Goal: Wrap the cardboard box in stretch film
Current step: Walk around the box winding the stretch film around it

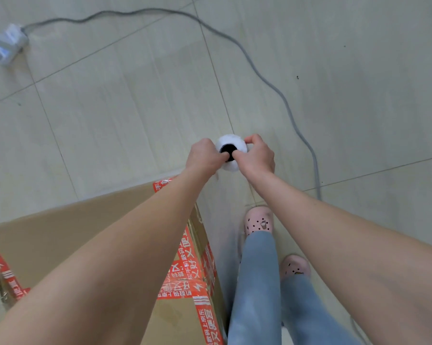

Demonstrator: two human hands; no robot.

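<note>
Both hands' grip holds film roll (231, 151) beside taped cardboard box (60, 245)

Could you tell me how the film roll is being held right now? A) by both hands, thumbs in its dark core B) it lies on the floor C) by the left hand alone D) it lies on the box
A: both hands, left and right, grip the film roll with thumbs in its core.
</note>
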